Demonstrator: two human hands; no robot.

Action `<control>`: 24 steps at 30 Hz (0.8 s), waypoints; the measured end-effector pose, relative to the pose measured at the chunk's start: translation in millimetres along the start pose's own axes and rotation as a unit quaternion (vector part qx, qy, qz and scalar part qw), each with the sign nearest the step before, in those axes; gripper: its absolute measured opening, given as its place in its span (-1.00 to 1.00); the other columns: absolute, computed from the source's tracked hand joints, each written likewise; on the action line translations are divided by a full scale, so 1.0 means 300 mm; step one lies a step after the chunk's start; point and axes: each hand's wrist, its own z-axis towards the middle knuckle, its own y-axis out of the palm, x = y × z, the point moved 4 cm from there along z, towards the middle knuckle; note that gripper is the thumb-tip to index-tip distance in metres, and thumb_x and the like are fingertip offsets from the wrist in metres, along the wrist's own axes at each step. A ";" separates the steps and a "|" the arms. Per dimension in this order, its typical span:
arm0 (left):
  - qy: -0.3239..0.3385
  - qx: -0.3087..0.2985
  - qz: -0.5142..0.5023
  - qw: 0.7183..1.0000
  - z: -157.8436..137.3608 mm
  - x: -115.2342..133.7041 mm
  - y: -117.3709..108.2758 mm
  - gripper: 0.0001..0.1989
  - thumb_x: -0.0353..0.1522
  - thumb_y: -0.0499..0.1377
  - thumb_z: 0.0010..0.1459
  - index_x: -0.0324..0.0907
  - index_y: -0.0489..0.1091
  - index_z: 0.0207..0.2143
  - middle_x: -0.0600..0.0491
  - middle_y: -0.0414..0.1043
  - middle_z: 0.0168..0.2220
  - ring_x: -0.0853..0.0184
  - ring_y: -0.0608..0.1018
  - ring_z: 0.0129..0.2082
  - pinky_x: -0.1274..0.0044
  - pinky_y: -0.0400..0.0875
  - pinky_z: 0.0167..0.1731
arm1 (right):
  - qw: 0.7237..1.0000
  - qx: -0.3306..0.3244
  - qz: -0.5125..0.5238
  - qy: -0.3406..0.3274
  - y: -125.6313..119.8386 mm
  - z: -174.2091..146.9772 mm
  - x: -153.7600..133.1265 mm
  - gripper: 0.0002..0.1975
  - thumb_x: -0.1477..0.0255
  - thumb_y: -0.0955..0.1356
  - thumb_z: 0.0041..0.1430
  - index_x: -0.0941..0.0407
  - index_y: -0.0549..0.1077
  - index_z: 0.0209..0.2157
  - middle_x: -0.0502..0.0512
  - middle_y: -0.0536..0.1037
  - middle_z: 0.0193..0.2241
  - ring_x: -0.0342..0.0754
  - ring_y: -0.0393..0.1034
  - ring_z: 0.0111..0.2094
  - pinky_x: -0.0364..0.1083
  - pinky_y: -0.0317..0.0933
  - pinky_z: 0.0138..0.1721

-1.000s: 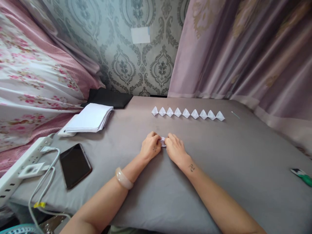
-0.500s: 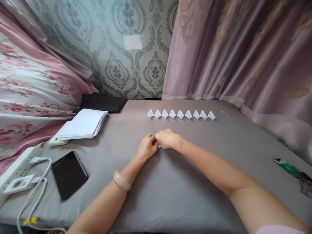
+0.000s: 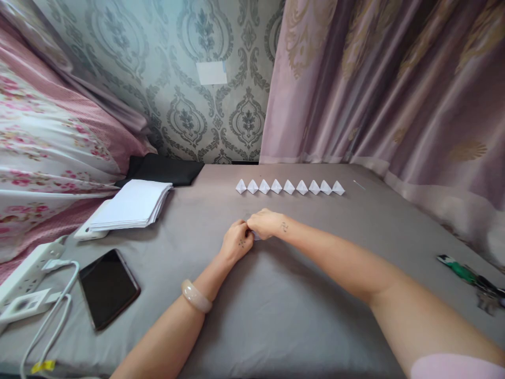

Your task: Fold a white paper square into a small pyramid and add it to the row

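Note:
Close together at the middle of the grey cloth surface, both of my hands are closed on one small piece of white paper (image 3: pixel 257 236). Most of that paper is hidden behind the fingers, so its shape cannot be made out. My left hand (image 3: pixel 237 239), with a pale bangle on its wrist, pinches it from the left. From the right, my right hand (image 3: pixel 266 223) grips it, knuckles up and fingers curled. Beyond the hands stands a row of several small folded white paper shapes (image 3: pixel 289 187), pointed at the top.
At left, a stack of white paper sheets (image 3: pixel 132 204) rests partly on a white object. Nearer lie a dark phone (image 3: pixel 108 288) and a white power strip (image 3: pixel 29 268) with cables. A black folded item (image 3: pixel 165 169) is at the back; keys (image 3: pixel 487 295) lie right.
The camera view has shifted slightly. My right hand has turned a little and sits nearer the left hand, covering more of the paper. The row of folded shapes is unchanged.

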 end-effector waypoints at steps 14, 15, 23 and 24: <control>-0.012 0.014 -0.038 0.999 -0.006 0.007 -0.012 -0.76 -0.48 0.06 -0.04 -0.21 0.50 -0.34 -0.02 0.45 -0.31 0.35 0.46 -0.35 0.53 0.33 -0.27 | 0.952 0.145 0.160 0.218 0.114 -0.118 -0.001 -0.71 0.54 0.18 0.15 0.17 0.45 -0.16 0.27 0.51 -0.13 0.08 0.43 -0.11 -0.07 0.21 -0.21; -0.012 0.019 -0.043 0.999 -0.008 0.009 -0.015 -0.75 -0.49 0.06 -0.04 -0.21 0.50 -0.33 -0.01 0.45 -0.31 0.36 0.46 -0.37 0.54 0.33 -0.27 | 0.943 0.160 0.165 0.242 0.125 -0.129 -0.017 -0.69 0.54 0.15 0.19 0.17 0.42 -0.13 0.27 0.50 -0.13 0.08 0.43 -0.10 -0.06 0.20 -0.20; 0.011 0.054 -0.107 0.993 -0.025 0.017 -0.028 -0.71 -0.53 -0.02 0.03 -0.20 0.47 -0.32 0.03 0.47 -0.33 0.41 0.48 -0.37 0.58 0.36 -0.27 | 0.873 0.255 0.247 0.334 0.164 -0.144 -0.132 -0.72 0.42 0.12 0.28 0.11 0.39 -0.15 0.18 0.51 -0.18 0.02 0.44 -0.16 -0.09 0.18 -0.24; 0.013 0.051 -0.105 0.993 -0.027 0.018 -0.027 -0.71 -0.54 -0.03 0.03 -0.20 0.46 -0.33 0.03 0.48 -0.33 0.41 0.48 -0.36 0.58 0.37 -0.26 | 0.874 0.261 0.243 0.331 0.167 -0.142 -0.137 -0.73 0.41 0.13 0.27 0.11 0.39 -0.16 0.18 0.50 -0.18 0.01 0.44 -0.17 -0.09 0.18 -0.25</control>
